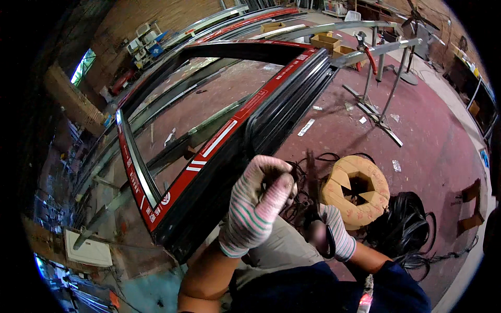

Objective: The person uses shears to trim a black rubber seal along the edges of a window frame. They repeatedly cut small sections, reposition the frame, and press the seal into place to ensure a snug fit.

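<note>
A large black metal frame (282, 112), its faces covered in red film, lies slantwise in front of me. From its near side a thin black rubber strip (249, 134) curves down to my left hand (255, 208). That hand, in a striped knit glove, is closed with the strip's end apparently in its fingers. Lower and to the right, my right hand (338, 232), gloved alike, grips a dark tool with a looped black handle (331, 243), which looks like scissors. Its blades are blurred and hard to make out.
A round cardboard-coloured coil (376, 182) and a heap of black rubber strip (404, 224) lie on the red floor at right. Red-handled pliers (370, 60) hang on the metal stand (389, 94). Cardboard boxes (326, 41) and long profiles (219, 26) lie behind.
</note>
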Demonstrator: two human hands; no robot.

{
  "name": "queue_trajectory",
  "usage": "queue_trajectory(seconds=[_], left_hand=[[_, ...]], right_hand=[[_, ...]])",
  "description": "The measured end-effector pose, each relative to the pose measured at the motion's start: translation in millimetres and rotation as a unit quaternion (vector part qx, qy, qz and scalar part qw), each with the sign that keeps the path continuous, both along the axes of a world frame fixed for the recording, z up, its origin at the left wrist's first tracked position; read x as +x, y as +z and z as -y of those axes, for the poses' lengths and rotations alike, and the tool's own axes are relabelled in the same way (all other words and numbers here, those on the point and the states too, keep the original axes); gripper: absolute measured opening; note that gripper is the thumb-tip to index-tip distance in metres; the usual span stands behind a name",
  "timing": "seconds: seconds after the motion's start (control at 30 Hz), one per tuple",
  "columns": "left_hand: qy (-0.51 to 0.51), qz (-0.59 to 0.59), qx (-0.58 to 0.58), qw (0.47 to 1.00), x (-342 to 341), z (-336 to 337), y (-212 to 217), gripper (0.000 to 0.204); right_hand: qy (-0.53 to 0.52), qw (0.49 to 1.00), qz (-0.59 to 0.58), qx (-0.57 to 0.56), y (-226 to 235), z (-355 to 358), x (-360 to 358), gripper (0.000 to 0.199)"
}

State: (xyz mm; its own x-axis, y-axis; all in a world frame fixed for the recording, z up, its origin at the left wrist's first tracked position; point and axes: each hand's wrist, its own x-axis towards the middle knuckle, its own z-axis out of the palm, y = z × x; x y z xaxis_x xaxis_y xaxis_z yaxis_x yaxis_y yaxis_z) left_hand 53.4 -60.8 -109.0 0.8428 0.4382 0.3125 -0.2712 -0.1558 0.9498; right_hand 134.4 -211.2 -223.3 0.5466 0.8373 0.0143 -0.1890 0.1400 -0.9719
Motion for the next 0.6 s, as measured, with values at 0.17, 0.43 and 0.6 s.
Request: queue_trajectory(seconds=[0.17, 0.43, 0.6], left_hand=[[-0.007, 0.059, 0.323, 0.945, -27, -9, -24, 0.027], [0.041, 0.104, 0.381, 0.918, -105, -4, -88, 0.03], [0.119, -0.067, 0.366, 0.921, -152, -7, -155, 0.018]], right_hand=[[-0.124, 0.977, 0.173, -0.03, -73, -12, 2, 0.047], [-0.01, 0.932, 0.22, -0.289, -148, -60, -3, 0.048], [0.046, 0.981, 0.157, -0.104, -140, -113, -24, 0.031]])
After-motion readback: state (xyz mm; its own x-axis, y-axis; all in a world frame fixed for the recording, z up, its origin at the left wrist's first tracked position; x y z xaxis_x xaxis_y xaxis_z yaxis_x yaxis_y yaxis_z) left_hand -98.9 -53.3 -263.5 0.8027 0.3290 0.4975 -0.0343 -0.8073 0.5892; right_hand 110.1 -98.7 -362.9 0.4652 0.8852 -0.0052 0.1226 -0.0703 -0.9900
